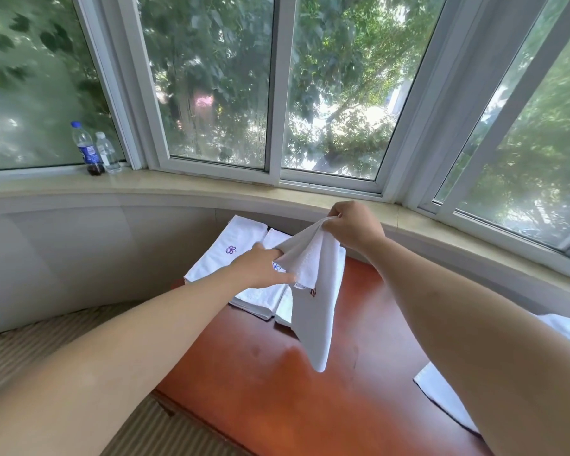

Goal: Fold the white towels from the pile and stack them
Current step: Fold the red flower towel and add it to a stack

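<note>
Reaching forward from the bottom corners of the view, two bare forearms met over a reddish wooden table (310, 406). Nearest the camera, at the table's right edge, lay loose white cloth (441, 393), partly hidden behind the right forearm (most likely the unfolded pile, though little of it showed). Above the middle of the table hung a white towel (313, 311), clear of the wood, its lowest corner tapering to a point. The left hand (260, 268) held the towel's left upper part, with the cloth bunched against the fingers and the thumb running along beneath it; how tightly those fingers closed could not be told for certain, but they were curled round the fabric. The right hand (352, 225) was higher and farther back, its fingertips pinched together on the towel's top corner, so the towel stretched between both hands and draped down below them. Behind and beneath the left hand, at the far end of the table, lay folded white towels (241, 245) side by side, one showing a small purple flower mark. Beyond them ran a pale curved windowsill (178, 189), and at its left stood two plastic bottles (93, 149) touching each other, against the glass of a bay window (277, 93) with green trees outside.
</note>
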`<state>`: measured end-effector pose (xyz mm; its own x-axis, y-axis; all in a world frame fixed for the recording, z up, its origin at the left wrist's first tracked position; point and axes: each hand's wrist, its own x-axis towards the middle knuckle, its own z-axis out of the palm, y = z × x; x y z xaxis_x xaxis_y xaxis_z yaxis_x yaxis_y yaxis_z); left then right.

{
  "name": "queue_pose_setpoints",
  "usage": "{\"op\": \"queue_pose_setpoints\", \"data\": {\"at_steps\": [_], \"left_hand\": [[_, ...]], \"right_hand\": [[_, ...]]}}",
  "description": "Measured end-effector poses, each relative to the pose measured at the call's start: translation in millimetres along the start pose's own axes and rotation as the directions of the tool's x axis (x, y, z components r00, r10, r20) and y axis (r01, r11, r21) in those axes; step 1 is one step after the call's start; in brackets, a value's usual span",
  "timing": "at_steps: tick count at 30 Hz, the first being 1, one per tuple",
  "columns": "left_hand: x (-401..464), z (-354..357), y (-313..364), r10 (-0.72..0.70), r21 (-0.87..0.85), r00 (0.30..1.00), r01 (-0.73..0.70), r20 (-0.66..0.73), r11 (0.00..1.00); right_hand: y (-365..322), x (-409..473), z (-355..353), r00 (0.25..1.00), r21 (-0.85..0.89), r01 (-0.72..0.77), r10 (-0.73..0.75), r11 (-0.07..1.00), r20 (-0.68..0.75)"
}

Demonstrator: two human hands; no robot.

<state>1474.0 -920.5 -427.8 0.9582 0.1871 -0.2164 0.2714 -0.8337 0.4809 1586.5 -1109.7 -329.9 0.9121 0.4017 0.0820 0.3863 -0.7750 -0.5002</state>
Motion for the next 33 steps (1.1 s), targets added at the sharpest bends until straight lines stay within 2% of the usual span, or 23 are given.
{"op": "queue_pose_setpoints", "data": {"at_steps": [2,6,9,11,16,20,23,26,28,30,32,33], "left_hand": [[1.4,3.3,1.3,-0.06,-0.221,0.993,0.082,0.104,0.972],[10.6,13.3,8.7,0.001,-0.604,0.989,0.089,0.148,0.792],[15.5,19.7,15.0,0.018,-0.726,0.994,0.065,0.107,0.684],[17.2,22.0,16.9,0.01,-0.75,0.998,0.038,0.06,0.66],[20.6,12.1,17.1,-0.015,-0.531,0.986,-0.077,-0.166,0.844],[25.1,-16.7,10.9,0.09,-0.215,0.965,-0.145,-0.246,0.966],[28.9,-40.8,10.8,0.208,0.053,0.949,-0.201,-0.238,0.978],[35.0,-57.5,13.7,0.316,0.296,0.929,-0.252,-0.194,0.922],[36.0,-61.8,17.1,0.312,0.335,0.936,-0.245,-0.163,0.91],[35.3,-59.8,21.7,0.265,0.294,0.953,-0.214,-0.145,0.932],[36.7,-53.3,27.1,0.182,0.147,0.972,-0.16,-0.15,0.976],[38.2,-48.9,28.8,0.125,0.01,0.983,-0.125,-0.137,0.992]], "right_hand": [[3.1,-0.8,1.3,1.0,0.013,-0.006,0.006,1.0,0.008],[7.8,-1.0,3.8,1.0,0.031,-0.005,0.004,0.999,0.016],[12.3,0.2,1.2,1.0,0.063,-0.015,0.014,0.998,0.027],[16.4,0.5,-0.8,0.999,0.081,-0.023,0.021,0.996,0.031],[31.4,0.0,-4.8,0.999,0.062,-0.032,0.03,0.998,0.029],[42.8,-1.5,-6.2,0.999,-0.011,0.0,0.001,1.0,0.036],[49.5,-1.9,-6.9,0.999,-0.058,0.023,-0.021,0.998,0.036],[55.5,-1.1,-9.0,0.998,-0.095,0.054,-0.049,0.994,0.047],[57.9,-0.2,-9.7,0.997,-0.1,0.069,-0.063,0.993,0.054],[59.5,0.5,-10.0,0.996,-0.087,0.073,-0.068,0.993,0.058],[61.6,1.4,-10.8,0.995,-0.074,0.076,-0.071,0.994,0.067],[62.9,1.9,-11.6,0.995,-0.07,0.075,-0.07,0.995,0.07]]}}
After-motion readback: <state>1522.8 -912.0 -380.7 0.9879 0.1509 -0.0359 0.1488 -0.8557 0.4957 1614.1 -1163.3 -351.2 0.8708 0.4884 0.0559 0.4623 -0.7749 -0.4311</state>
